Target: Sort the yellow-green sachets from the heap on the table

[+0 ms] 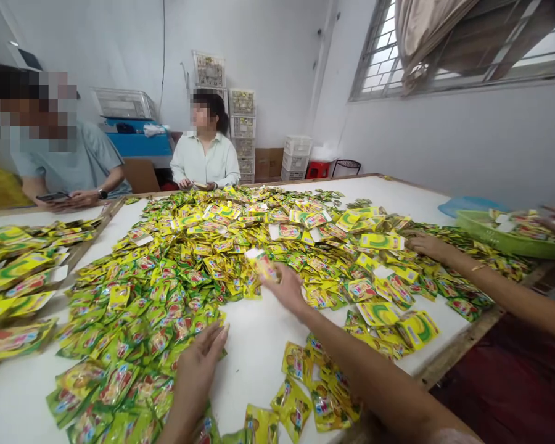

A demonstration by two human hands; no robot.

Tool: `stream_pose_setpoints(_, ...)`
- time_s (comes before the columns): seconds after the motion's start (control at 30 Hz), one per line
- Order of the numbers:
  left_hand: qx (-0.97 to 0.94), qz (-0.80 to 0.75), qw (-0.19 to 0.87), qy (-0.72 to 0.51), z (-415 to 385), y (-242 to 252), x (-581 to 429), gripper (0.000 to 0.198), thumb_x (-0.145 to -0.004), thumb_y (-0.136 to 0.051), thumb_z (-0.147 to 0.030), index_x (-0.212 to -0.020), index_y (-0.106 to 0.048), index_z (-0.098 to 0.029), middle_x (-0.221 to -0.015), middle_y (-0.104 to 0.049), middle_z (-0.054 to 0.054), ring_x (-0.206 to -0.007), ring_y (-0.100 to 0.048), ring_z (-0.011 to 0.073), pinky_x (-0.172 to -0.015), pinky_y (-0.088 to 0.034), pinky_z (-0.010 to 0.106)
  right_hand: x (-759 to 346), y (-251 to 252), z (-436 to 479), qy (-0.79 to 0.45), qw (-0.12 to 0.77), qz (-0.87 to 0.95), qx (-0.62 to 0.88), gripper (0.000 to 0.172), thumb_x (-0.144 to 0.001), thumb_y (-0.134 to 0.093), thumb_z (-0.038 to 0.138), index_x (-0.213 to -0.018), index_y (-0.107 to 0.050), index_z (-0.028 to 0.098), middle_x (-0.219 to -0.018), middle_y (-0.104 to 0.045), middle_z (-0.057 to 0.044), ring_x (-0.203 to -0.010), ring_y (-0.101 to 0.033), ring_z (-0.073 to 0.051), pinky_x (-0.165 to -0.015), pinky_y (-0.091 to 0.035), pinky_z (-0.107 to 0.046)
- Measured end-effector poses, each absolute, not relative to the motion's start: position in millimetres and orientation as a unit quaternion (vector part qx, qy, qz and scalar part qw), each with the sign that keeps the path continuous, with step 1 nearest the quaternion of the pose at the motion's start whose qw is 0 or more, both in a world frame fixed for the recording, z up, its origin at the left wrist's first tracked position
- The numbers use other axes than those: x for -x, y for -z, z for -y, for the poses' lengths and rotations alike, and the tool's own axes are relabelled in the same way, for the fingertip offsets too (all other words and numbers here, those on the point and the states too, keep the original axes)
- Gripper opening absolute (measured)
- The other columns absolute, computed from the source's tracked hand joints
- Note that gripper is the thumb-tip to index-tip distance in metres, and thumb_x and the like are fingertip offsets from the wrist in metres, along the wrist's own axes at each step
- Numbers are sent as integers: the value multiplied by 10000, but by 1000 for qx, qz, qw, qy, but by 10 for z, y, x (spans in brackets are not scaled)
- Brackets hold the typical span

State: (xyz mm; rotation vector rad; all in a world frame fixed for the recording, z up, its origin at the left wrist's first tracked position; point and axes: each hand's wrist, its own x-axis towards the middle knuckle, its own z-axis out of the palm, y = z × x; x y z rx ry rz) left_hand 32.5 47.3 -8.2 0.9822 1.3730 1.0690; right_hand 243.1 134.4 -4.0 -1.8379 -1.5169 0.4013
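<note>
A big heap of small yellow and green packets (222, 246) covers the white table (259, 357). My left hand (198, 364) lies flat with its fingers out, resting against the near edge of the heap and holding nothing. My right hand (284, 287) reaches forward over the pile with its fingers pinched on one packet (263, 264). More loose packets (305, 394) lie under my right forearm at the table's near edge.
A co-worker's hand (428, 245) reaches in from the right beside a green basket (504, 237) of packets. Two people sit at the far side. Another table at left carries packets (13, 283). White crates (243, 123) are stacked against the back wall.
</note>
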Motion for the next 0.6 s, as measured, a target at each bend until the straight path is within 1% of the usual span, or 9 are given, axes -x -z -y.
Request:
stream_pose_setpoints(0.07,-410,-556,562,-454,-461,87,-369,497,-614,-722,-508,-956,-633,-159,-1104,-673,109,-1018,-626,255,-870,-504,332,-2173,77,-1002,-198,365,676,609,469,-713,-654,487,-1096,-604,222,-1039,-664,-51,-944,-584,-216,-864,-373,-349)
stream_pose_setpoints(0.13,-402,-534,581,-464,-457,92,-391,498,-599,-727,-524,-906,-615,-149,-987,-709,109,-924,-658,254,-815,-522,338,-2033,110,-784,-243,339,762,495,320,-841,-530,442,-1074,-629,248,-1036,-675,-28,-950,-592,-176,-848,-391,-301)
stream_pose_setpoints(0.17,-394,-527,589,-470,-458,93,-391,509,-589,-731,-527,-901,-604,-145,-912,-720,102,-861,-671,250,-779,-529,341,-2027,124,-741,-233,335,776,482,296,-895,-452,399,-1072,-634,247,-1046,-675,-30,-971,-587,-169,-868,-383,-302)
stream_pose_setpoints(0.23,-379,-522,594,-481,-462,96,-374,534,-580,-739,-512,-934,-589,-142,-802,-721,77,-759,-675,235,-713,-533,338,-2140,153,-776,-174,335,753,539,318,-937,-361,311,-1040,-650,226,-1057,-671,-53,-1021,-566,-181,-926,-350,-336)
stream_pose_setpoints(0.3,-387,-534,577,-481,-464,106,-345,526,-594,-730,-486,-969,-589,-146,-743,-710,55,-710,-667,226,-662,-522,320,-2354,191,-907,-111,321,686,644,282,-915,-396,250,-1018,-656,210,-1106,-645,-87,-1095,-518,-217,-965,-312,-387)
stream_pose_setpoints(0.37,-428,-549,552,-460,-459,120,-315,467,-616,-710,-456,-956,-610,-152,-699,-696,42,-682,-654,225,-624,-502,305,-2562,239,-1032,-120,289,669,674,189,-835,-524,198,-948,-674,219,-1104,-642,-91,-1087,-515,-239,-937,-335,-393)
stream_pose_setpoints(0.5,-555,-583,479,-350,-438,124,-272,285,-652,-654,-362,-859,-663,-168,-601,-643,11,-640,-618,220,-606,-462,293,-2713,329,-1048,-145,279,681,661,80,-729,-608,154,-671,-647,193,-886,-672,-58,-921,-571,-213,-847,-392,-330)
stream_pose_setpoints(0.53,-583,-604,443,-315,-431,116,-263,270,-661,-636,-339,-867,-671,-169,-582,-626,6,-636,-610,222,-619,-455,298,-2701,346,-1009,-149,279,681,660,76,-723,-610,170,-652,-628,191,-837,-665,-43,-867,-580,-199,-816,-406,-317)
stream_pose_setpoints(0.6,-620,-649,354,-263,-418,90,-251,330,-686,-598,-302,-979,-666,-166,-624,-630,19,-682,-611,239,-669,-453,324,-2651,369,-909,-176,300,665,661,18,-711,-611,209,-712,-613,191,-802,-650,-22,-793,-586,-179,-749,-429,-294)
